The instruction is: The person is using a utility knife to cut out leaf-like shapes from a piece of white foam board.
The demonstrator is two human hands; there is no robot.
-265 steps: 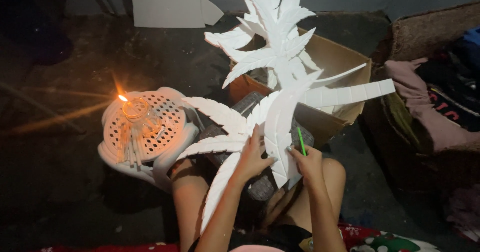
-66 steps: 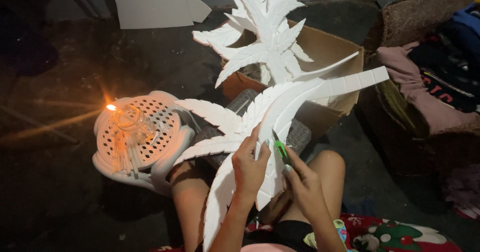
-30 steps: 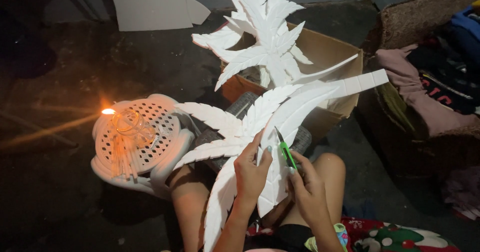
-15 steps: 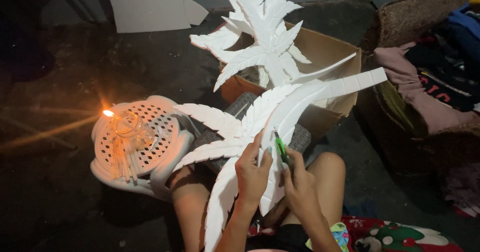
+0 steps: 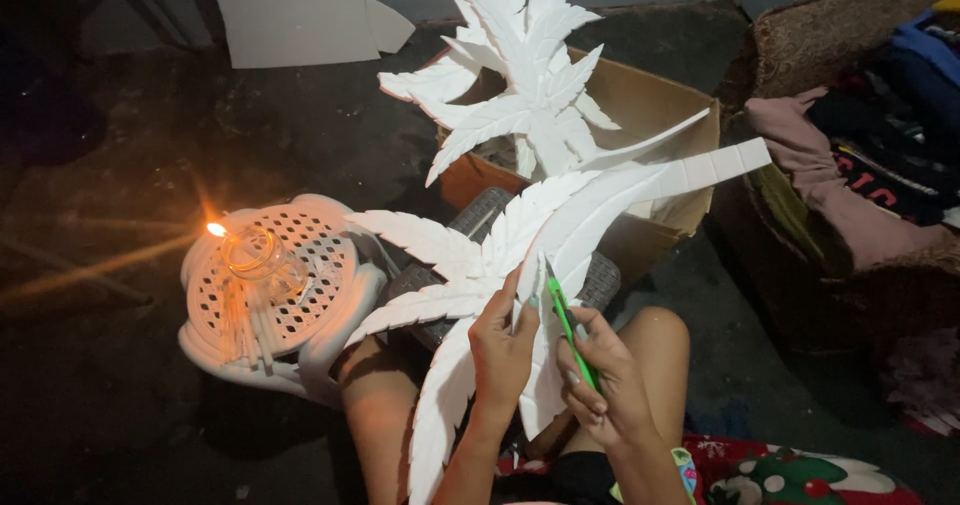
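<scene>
1. Carefully now: your right hand (image 5: 610, 385) grips the slim green craft knife (image 5: 568, 327); cut slowly, blade away from fingers.
2. Your left hand (image 5: 503, 350) pinches the white foam leaf-shaped cutout (image 5: 520, 255) over your knees; brace it firmly.
3. Mind the lit glass lamp (image 5: 252, 255) on the white perforated plastic stool (image 5: 320, 310).

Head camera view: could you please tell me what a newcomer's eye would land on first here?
Probably the big white foam leaf cutout at centre, steadied by the left hand while the right hand holds a green cutter against it. Next, the small flame on the white perforated stool at left, and more white leaves in the cardboard box behind.
</scene>
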